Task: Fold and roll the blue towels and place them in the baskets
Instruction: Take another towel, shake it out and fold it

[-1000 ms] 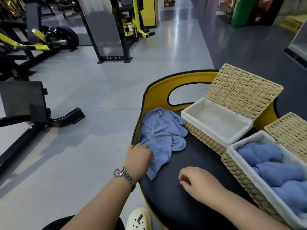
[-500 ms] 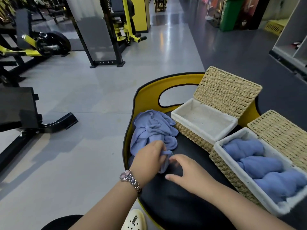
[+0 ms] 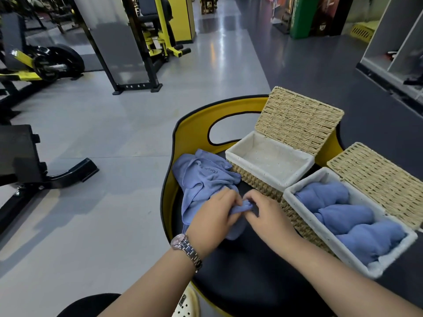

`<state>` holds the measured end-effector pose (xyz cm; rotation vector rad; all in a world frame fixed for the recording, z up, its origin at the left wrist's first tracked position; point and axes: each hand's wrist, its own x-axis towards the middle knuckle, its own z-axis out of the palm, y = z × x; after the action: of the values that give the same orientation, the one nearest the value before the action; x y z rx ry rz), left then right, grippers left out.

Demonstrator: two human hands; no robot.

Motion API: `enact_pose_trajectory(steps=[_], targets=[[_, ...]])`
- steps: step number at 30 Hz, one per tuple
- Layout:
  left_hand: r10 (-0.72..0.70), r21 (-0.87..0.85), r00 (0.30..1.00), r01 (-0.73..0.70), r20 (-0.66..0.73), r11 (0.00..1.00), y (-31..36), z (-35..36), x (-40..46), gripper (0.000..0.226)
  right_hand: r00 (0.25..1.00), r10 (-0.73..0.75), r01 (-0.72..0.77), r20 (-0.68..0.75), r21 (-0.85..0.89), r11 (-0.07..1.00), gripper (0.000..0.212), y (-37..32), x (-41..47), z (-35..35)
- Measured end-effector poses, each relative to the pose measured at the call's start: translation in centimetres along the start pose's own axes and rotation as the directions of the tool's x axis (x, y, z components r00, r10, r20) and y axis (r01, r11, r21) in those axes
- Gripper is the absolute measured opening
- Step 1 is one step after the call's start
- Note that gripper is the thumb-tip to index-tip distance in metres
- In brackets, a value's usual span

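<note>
A crumpled blue towel (image 3: 201,177) lies on the left side of a black padded seat (image 3: 251,282) with a yellow rim. My left hand (image 3: 215,218) and my right hand (image 3: 265,216) meet at the towel's near end, and both pinch a bunched corner of it between their fingertips. Behind the hands stands an empty wicker basket (image 3: 270,161) with a white liner and its lid raised. To the right a second wicker basket (image 3: 343,216) holds three rolled blue towels, lid open too.
Grey gym floor spreads to the left of the seat. Black and yellow weight machines (image 3: 142,42) stand at the back, and a black bench frame (image 3: 34,170) at the left. A white clog (image 3: 185,303) shows below the seat.
My right hand has moved up from the bare seat to the towel and closed on its corner beside my left hand. The view has shifted slightly left.
</note>
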<state>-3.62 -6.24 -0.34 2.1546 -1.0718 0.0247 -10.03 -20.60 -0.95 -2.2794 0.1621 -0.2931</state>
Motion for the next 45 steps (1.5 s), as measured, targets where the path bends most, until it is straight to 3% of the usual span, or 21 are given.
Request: enact_pose_trajectory(steps=[2,5,8,12,14,16,18,20,22,23,25,27,32,35,37,40,43,45], targets=[[-0.052,0.042,0.998,0.051,0.019,0.998,-0.6,0.3,-0.2,0.007,0.999,0.020,-0.023,-0.040,-0.057,0.998,0.008,0.0,0.0,-0.6],[-0.254,0.200,0.966,0.240,0.048,0.950,-2.4,0.5,-0.6,0.013,0.989,-0.011,-0.019,-0.146,-0.201,0.979,0.008,0.0,0.5,-1.9],[-0.432,0.400,0.899,0.371,0.070,0.838,-4.5,0.3,-1.1,0.015,0.972,0.127,-0.174,-0.197,-0.243,0.954,0.013,0.5,1.1,-3.4],[-0.480,0.503,0.877,0.409,0.014,0.762,-5.9,0.2,-2.1,0.019,0.939,0.249,-0.316,-0.238,-0.308,0.897,0.020,2.5,1.4,-4.0],[-0.499,0.518,0.866,0.435,-0.018,0.736,-6.4,0.1,-2.3,0.017,0.877,0.450,-0.477,-0.169,-0.190,0.858,0.029,3.1,1.7,-4.1],[-0.515,0.488,0.857,0.456,-0.016,0.744,-6.6,0.1,-2.3,0.016,0.770,0.638,-0.633,-0.018,0.097,0.768,0.032,3.2,1.7,-3.8],[-0.512,0.462,0.859,0.458,-0.009,0.760,-6.2,0.0,-2.2,0.013,0.706,0.698,-0.680,0.119,0.388,0.622,0.029,2.6,1.4,-3.8],[-0.491,0.454,0.871,0.445,-0.018,0.772,-5.8,0.0,-2.0,0.008,0.738,0.642,-0.625,0.209,0.569,0.534,0.025,2.2,1.3,-3.9],[-0.469,0.422,0.882,0.444,-0.048,0.791,-5.4,-0.2,-1.9,0.010,0.804,0.569,-0.537,0.170,0.619,0.574,0.026,2.4,1.4,-4.0],[-0.453,0.391,0.889,0.439,-0.061,0.809,-5.3,-0.4,-1.9,0.014,0.835,0.540,-0.499,0.104,0.555,0.666,0.026,2.6,1.4,-4.1],[-0.416,0.344,0.905,0.421,-0.091,0.839,-4.7,-1.5,-2.2,0.012,0.888,0.454,-0.420,-0.078,0.268,0.867,0.024,2.8,0.9,-4.8],[-0.362,0.346,0.923,0.386,-0.134,0.855,-4.0,-3.1,-2.3,0.016,0.924,0.311,-0.307,-0.223,0.053,0.950,0.023,2.9,0.3,-6.1],[-0.353,0.393,0.906,0.419,-0.232,0.819,-3.0,-6.7,-2.5,0.012,0.950,0.099,-0.164,-0.295,-0.205,0.965,0.017,2.3,-0.7,-9.7],[-0.323,0.469,0.913,0.405,-0.249,0.785,-2.1,-8.0,-2.8,0.018,0.920,0.029,-0.174,-0.392,-0.339,0.925,0.005,1.5,-1.5,-12.1],[-0.318,0.468,0.926,0.378,-0.205,0.799,-1.0,-9.2,-2.8,0.021,0.872,-0.038,-0.213,-0.487,-0.450,0.867,0.009,0.6,-2.2,-14.1],[-0.330,0.450,0.934,0.354,-0.135,0.820,1.8,-11.4,-2.2,0.015,0.819,-0.069,-0.231,-0.569,-0.438,0.869,0.015,-0.9,-3.1,-17.4],[-0.309,0.454,0.935,0.355,-0.175,0.817,4.8,-13.5,-1.8,0.017,0.814,0.055,-0.173,-0.578,-0.151,0.973,0.018,-2.6,-4.2,-20.7],[-0.282,0.467,0.933,0.356,-0.222,0.809,6.0,-14.8,-1.8,0.024,0.790,0.125,-0.178,-0.600,-0.030,0.984,0.013,-3.3,-5.2,-22.8]])
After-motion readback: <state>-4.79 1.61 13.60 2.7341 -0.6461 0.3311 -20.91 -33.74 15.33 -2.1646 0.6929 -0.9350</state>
